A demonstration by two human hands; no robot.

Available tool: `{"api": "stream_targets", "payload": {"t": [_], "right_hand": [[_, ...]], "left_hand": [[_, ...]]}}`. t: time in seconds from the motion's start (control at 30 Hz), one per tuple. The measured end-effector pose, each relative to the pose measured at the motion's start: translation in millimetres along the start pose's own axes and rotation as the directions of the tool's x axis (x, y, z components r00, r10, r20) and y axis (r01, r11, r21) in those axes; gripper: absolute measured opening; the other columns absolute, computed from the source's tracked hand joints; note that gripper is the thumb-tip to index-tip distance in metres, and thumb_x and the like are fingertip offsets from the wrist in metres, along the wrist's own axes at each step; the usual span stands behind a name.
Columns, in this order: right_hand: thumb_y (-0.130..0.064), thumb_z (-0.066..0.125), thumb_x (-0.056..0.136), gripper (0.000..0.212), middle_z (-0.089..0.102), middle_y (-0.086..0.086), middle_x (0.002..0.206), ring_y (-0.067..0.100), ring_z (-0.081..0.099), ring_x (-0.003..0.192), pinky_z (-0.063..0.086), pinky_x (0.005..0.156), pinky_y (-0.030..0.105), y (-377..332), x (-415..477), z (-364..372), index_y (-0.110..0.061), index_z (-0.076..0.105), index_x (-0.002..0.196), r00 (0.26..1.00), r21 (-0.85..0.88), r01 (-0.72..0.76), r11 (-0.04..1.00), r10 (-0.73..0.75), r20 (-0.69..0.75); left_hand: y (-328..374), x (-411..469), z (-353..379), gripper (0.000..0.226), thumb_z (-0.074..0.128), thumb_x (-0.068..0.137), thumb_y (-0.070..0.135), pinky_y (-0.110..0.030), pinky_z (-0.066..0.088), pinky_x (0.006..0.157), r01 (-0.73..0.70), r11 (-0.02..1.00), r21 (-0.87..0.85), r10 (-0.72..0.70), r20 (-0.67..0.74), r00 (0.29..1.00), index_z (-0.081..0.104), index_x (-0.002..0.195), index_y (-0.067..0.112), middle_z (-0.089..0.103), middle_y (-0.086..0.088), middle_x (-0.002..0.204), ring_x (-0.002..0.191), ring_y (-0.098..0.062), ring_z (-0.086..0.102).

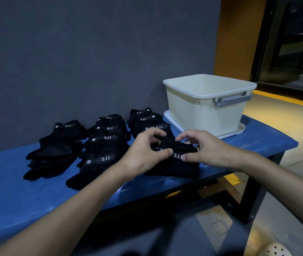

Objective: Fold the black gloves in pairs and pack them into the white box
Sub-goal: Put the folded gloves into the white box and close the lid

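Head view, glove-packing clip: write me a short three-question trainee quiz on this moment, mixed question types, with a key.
1. Multiple choice: the left hand and right hand meet at a black glove. Which pinches it? A: left only. B: right only. C: both.
2. Fill in: the other gloves lie in piles to the person's ___ of the white box.
3. True or false: the white box stands on the floor.

Key: 1 C. 2 left. 3 false; it stands on a flat white tray on the blue bench.
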State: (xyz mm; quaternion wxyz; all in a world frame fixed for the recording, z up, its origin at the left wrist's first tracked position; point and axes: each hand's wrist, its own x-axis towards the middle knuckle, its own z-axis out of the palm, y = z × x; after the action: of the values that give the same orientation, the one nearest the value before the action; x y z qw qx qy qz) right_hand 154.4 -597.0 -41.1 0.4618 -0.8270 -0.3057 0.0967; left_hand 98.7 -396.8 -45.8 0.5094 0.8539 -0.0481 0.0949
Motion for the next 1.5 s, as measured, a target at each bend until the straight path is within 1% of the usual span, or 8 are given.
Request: {"api": "stream_targets", "payload": {"t": [0.17,0.27,0.43,0.6,0.77,0.93,1.13,1.5], "right_hand": [[-0.006,0.075,0.081,0.038,0.063,0.021,0.107,0.025,0.064,0.085,0.054,0.084,0.045,-35,4,-20,-0.025,0.060,0.111,0.996,-0.003,0.090,0.996,-0.090,-0.027],[-0.006,0.074,0.081,0.042,0.063,0.016,0.108,0.023,0.066,0.092,0.054,0.085,0.039,-69,12,-41,-0.023,0.059,0.116,0.986,-0.019,0.160,0.987,-0.161,-0.035],[-0.026,0.075,0.081,0.048,0.060,0.007,0.120,0.015,0.063,0.109,0.052,0.097,0.037,-107,47,-87,-0.034,0.054,0.124,0.959,-0.001,0.265,0.964,-0.264,-0.101],[-0.007,0.063,0.090,0.044,0.071,0.020,0.100,0.020,0.065,0.087,0.049,0.084,0.037,-102,90,-133,-0.024,0.048,0.127,0.961,0.111,0.273,0.956,-0.267,-0.067],[-0.002,0.063,0.089,0.055,0.068,0.021,0.095,0.020,0.063,0.079,0.049,0.062,0.025,-72,124,-162,-0.036,0.045,0.128,0.973,0.093,0.224,0.970,-0.218,-0.076],[-0.002,0.062,0.090,0.061,0.065,0.026,0.108,0.036,0.068,0.091,0.058,0.071,0.042,-49,141,-181,-0.043,0.043,0.132,0.978,0.049,0.122,0.991,-0.112,-0.174],[-0.006,0.061,0.092,0.057,0.063,0.012,0.092,0.025,0.066,0.080,0.060,0.075,0.050,-23,170,-192,-0.043,0.043,0.132,0.982,-0.023,-0.020,1.000,0.015,-0.188],[-0.007,0.060,0.093,0.029,0.059,0.009,0.101,0.025,0.066,0.083,0.061,0.074,0.044,10,199,-167,-0.026,0.055,0.114,0.972,-0.129,-0.188,0.974,0.203,0.114]], "left_hand": [[27,12,-25,0.037,0.082,0.078,0.005,-0.037,0.056,0.078,-0.105,0.986,-0.131,0.104,-0.016,0.994,0.065,0.107,0.020,0.071,-0.020,0.100,0.081,-0.017,0.062],[57,28,-51,0.038,0.080,0.077,0.000,-0.030,0.055,0.079,-0.201,0.970,-0.136,0.205,0.011,0.979,0.065,0.109,0.016,0.073,-0.013,0.096,0.082,-0.014,0.063],[107,81,-87,0.046,0.079,0.072,0.014,-0.039,0.056,0.085,-0.286,0.947,-0.144,0.297,0.060,0.953,0.064,0.116,0.018,0.070,-0.022,0.110,0.090,-0.023,0.068],[131,151,-91,0.057,0.087,0.069,0.015,-0.037,0.056,0.083,-0.332,0.941,-0.065,0.336,0.066,0.940,0.062,0.120,0.018,0.073,-0.010,0.102,0.090,-0.023,0.071],[128,206,-69,0.049,0.087,0.071,0.021,-0.046,0.056,0.091,-0.358,0.933,0.037,0.358,0.013,0.934,0.064,0.115,0.020,0.069,-0.013,0.115,0.096,-0.023,0.072],[106,229,-54,0.043,0.081,0.077,0.036,-0.026,0.053,0.090,-0.313,0.941,0.126,0.324,-0.075,0.943,0.063,0.113,0.025,0.062,-0.010,0.118,0.105,-0.019,0.065],[73,234,-49,0.033,0.073,0.085,0.039,-0.022,0.051,0.089,-0.173,0.916,0.361,0.164,0.054,0.985,0.064,0.113,0.025,0.063,-0.002,0.114,0.105,-0.013,0.064],[43,223,-37,0.097,0.061,0.060,0.086,-0.019,0.044,0.100,-0.142,0.901,0.410,0.110,0.099,0.989,0.053,0.136,0.026,0.049,0.026,0.130,0.122,0.012,0.048]]}}
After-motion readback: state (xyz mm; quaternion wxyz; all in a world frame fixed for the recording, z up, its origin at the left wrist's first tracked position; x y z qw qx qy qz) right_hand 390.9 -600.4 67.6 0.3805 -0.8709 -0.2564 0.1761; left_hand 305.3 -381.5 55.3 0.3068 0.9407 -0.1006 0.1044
